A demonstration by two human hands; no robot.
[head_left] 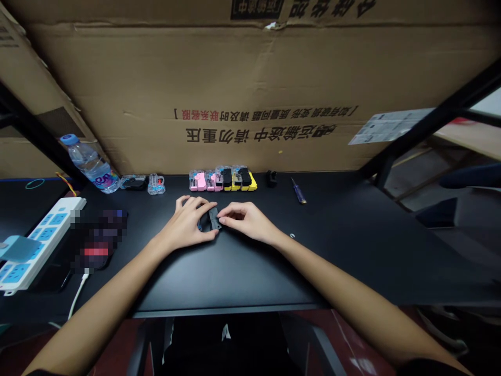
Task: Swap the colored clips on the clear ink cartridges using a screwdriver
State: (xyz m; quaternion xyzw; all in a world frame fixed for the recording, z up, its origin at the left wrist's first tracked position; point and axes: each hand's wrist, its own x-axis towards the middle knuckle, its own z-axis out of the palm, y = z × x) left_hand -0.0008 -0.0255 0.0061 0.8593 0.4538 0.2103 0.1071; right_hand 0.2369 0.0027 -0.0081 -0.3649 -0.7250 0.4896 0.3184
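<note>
My left hand (190, 222) is curled over a small dark grey plastic part (214, 218), gripping it between thumb and fingers just above the black table. A bit of blue shows behind the part, under the palm. From the right, my right hand (246, 219) meets the part's edge with thumb and forefinger pinched together; what lies between those fingertips is too small to make out. Beyond the hands stands a row of small clear-and-coloured plastic cases, among them a pink one (200, 181) and a yellow one (252, 183).
A small black piece (271, 178) and a purple screwdriver (298, 191) lie at back right. Leftward are a clear case (156, 184), a water bottle (92, 167), a phone (99, 240) on a cable and a power strip (43, 240). Cardboard (250, 78) walls the back.
</note>
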